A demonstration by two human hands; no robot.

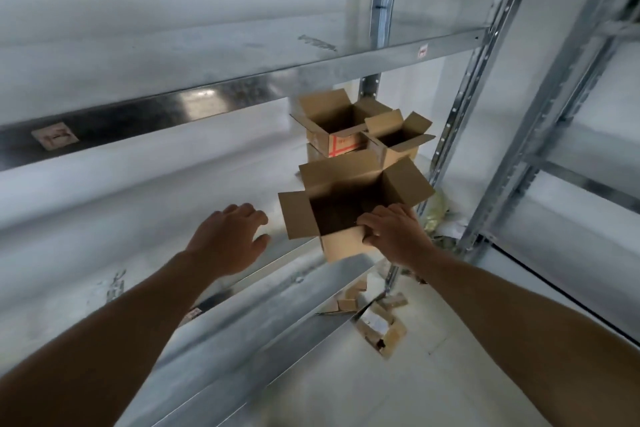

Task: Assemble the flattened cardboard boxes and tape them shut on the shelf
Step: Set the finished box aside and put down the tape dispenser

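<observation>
Head view showed both your forearms reaching in over the shelf (pixel 138 218). Your left hand (pixel 228 239) hung just above the bare metal, fingers loosely bent, its grip released and holding nothing. Your right hand (pixel 391 236) had its grip on the near rim of the open box (pixel 346 243), with the fingers hooked over the edge and the thumb against the outer front wall.

That box stood upright at the front lip of the shelf, toward its right end. Its near corner seemed to hang past the lip, with cardboard scraps (pixel 377 326) on the floor below. The box looked erected but not closed, with three flaps splayed outward. By my judgement you next needed your free hand to fold the flaps in, and you needed tape, which was nowhere in view. You would have done well to draw the box inward first, as the drop sat right under your wrist.

You had open room to the left. Just behind stood a red-marked box (pixel 332 125) and a smaller box (pixel 398 139), both open. To the right was the upright post (pixel 460 114), and the upper shelf beam (pixel 242 80) hung low overhead.
</observation>
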